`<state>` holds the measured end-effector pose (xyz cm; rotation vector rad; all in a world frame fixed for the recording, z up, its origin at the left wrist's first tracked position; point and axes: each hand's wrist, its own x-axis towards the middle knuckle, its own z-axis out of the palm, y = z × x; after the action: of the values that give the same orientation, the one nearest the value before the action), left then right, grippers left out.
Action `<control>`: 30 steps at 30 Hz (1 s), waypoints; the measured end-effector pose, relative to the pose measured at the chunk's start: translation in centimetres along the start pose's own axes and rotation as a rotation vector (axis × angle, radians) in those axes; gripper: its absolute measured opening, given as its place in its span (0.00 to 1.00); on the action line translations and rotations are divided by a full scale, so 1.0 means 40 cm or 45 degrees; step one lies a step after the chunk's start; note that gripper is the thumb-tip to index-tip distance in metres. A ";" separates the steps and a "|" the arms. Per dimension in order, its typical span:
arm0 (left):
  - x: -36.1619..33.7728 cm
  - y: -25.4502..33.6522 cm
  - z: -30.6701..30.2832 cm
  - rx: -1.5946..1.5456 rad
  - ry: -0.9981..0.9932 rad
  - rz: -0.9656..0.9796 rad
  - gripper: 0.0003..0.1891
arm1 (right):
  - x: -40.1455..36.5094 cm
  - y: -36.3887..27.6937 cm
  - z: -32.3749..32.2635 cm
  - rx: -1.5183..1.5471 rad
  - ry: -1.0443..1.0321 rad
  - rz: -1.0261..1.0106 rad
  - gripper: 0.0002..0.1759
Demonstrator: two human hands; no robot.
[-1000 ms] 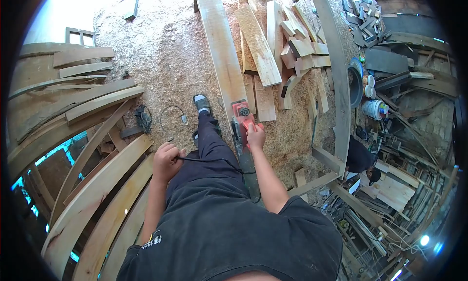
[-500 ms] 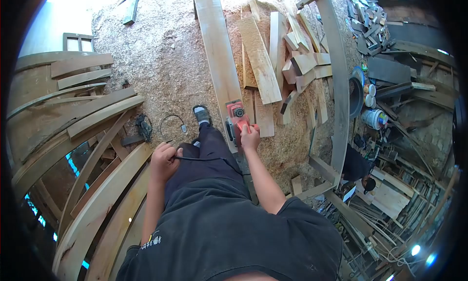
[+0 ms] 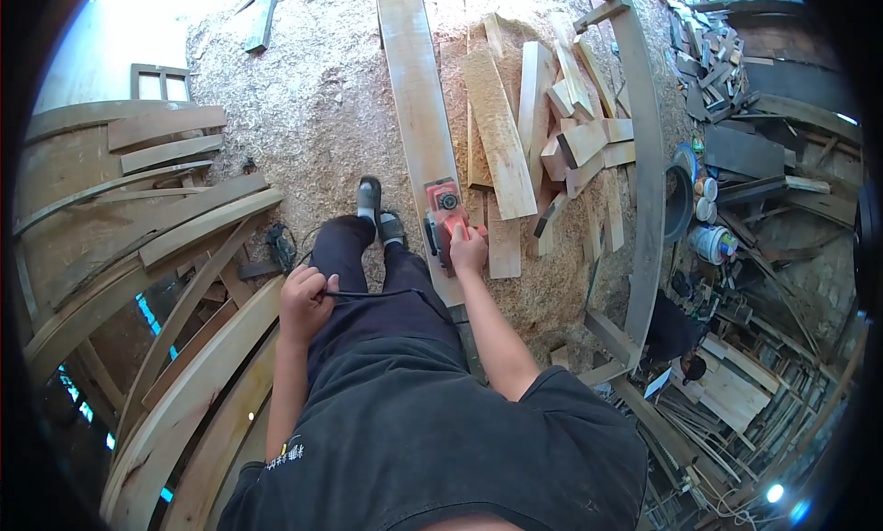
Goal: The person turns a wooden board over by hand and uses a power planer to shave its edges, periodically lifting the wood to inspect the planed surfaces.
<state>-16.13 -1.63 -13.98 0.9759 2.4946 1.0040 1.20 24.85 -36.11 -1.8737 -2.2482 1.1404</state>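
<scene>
My right hand (image 3: 468,248) is closed around the handle of a red electric hand planer (image 3: 445,207). The planer rests on a long pale wooden board (image 3: 414,89) that runs away from me, near the board's close end. At my left side, my left hand (image 3: 305,301) is closed on a black power cord (image 3: 372,294). The cord crosses in front of my thighs toward the right. Whatever lies under the planer's sole is hidden.
Loose planks and offcuts (image 3: 501,131) lie right of the board on shavings. A wooden frame (image 3: 647,163) stands beyond them. Curved timbers (image 3: 198,384) are stacked at left. Buckets (image 3: 710,244) and another person (image 3: 676,333) are at right.
The planer has moved a little forward along the board with my right hand. One foot has stepped forward beside the other. My left hand still grips the cord; the view has shifted slightly.
</scene>
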 end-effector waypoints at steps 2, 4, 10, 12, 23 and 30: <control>0.020 -0.009 -0.008 -0.001 0.009 -0.004 0.22 | 0.015 -0.028 0.006 0.003 0.017 -0.013 0.28; 0.045 -0.019 -0.014 -0.006 0.012 -0.001 0.22 | 0.035 -0.050 0.014 0.002 0.010 -0.022 0.28; 0.143 -0.051 -0.025 -0.027 -0.004 0.006 0.23 | 0.090 -0.108 0.045 -0.046 0.046 -0.062 0.27; 0.184 -0.067 -0.027 -0.034 -0.033 -0.001 0.23 | 0.109 -0.123 0.060 -0.042 0.062 -0.057 0.28; 0.468 -0.150 -0.076 -0.071 -0.099 0.054 0.21 | 0.222 -0.314 0.108 0.003 0.106 -0.031 0.26; 0.685 -0.195 -0.119 -0.123 -0.151 0.070 0.21 | 0.320 -0.442 0.148 0.007 0.110 -0.002 0.26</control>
<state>-42.24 10.47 -16.17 1.0475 2.3134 1.0407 -20.16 32.25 -36.82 -1.8801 -2.1988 1.0435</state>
